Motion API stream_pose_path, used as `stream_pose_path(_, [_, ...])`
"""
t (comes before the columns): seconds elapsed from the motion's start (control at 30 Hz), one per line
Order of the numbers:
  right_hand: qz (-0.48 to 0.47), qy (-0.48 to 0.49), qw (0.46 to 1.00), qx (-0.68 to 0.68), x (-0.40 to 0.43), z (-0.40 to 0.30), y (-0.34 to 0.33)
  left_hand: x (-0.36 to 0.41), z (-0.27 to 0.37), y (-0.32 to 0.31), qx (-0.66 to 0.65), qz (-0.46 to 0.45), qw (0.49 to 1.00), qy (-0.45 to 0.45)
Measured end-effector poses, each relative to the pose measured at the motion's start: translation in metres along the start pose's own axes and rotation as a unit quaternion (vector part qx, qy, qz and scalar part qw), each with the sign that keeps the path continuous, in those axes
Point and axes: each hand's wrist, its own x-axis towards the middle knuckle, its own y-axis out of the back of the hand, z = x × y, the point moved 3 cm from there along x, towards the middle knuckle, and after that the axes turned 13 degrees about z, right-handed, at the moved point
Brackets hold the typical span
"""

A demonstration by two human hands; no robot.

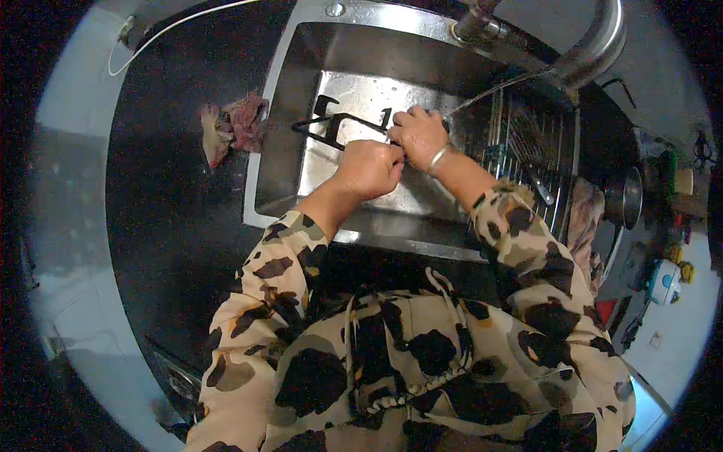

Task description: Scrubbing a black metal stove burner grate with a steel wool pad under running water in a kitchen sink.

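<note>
A black pan support from a gas stove [333, 127], with upright prongs, is held over the floor of a stainless steel sink [271, 121]. My left hand [370, 166] is closed in a fist around its near side. Close beside it, my right hand [419, 135] grips the right end of the same frame, fingers curled over it. Both hands hide that end, so anything else under the right fingers cannot be made out. The skin of the right hand looks wet. From the faucet [599, 48], a thin stream of water [502, 86] runs down toward the right hand.
A crumpled pinkish cloth [245, 121] lies on the dark countertop [164, 186], left of the sink. Inside the sink's right side sits a metal rack [497, 130], with a handled utensil [539, 183] on it. Farther right are a brownish cloth [584, 217] and a metal pan [630, 198].
</note>
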Motion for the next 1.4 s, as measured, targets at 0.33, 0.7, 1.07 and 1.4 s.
stream_pose_path(0.33, [0.114,-0.053,0.990,0.059,-0.022,0.029,0.034,0.005,-0.002,-0.005,0.009,-0.010,0.999,0.037])
stream_pose_path(0.7, [-0.038,-0.058,0.997,0.044,-0.044,0.056,0.003,0.008,-0.001,-0.003,0.002,-0.017,0.993,0.114])
stream_pose_path(1.07, [0.256,-0.199,0.924,0.201,-0.037,0.008,0.037,0.019,-0.006,-0.006,-0.306,0.093,0.911,0.262])
stream_pose_path(1.4, [0.332,-0.277,0.889,0.153,-0.039,0.050,0.043,0.017,-0.005,-0.009,-0.359,0.108,0.891,0.257])
